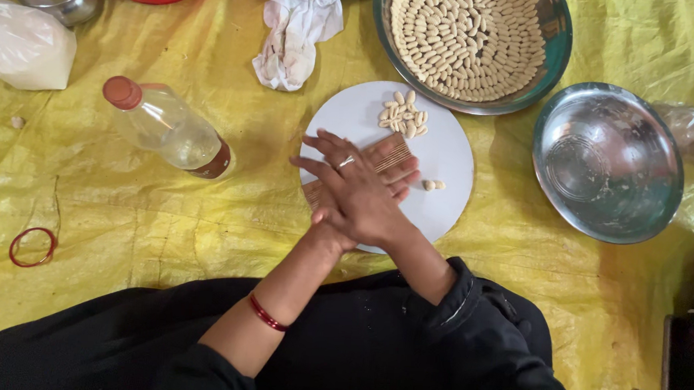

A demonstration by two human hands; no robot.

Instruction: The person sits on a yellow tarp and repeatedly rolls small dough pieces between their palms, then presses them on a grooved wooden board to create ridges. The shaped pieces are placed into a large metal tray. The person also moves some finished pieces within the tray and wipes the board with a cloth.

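I'm seeing right hand [359, 200] lying flat, fingers extended, over left hand [393, 170] | both pressing comb [390, 153] at frame centre on plate [446, 145] | comb's long axis running lower-left to upper-right | dough pieces [404, 114] sitting just above.

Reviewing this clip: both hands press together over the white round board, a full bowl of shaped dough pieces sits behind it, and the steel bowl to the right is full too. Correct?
Not quite. The head view shows the steel bowl on the right is empty. The rest holds: left hand and right hand pressed together over the white round board, full bowl of dough pieces behind.
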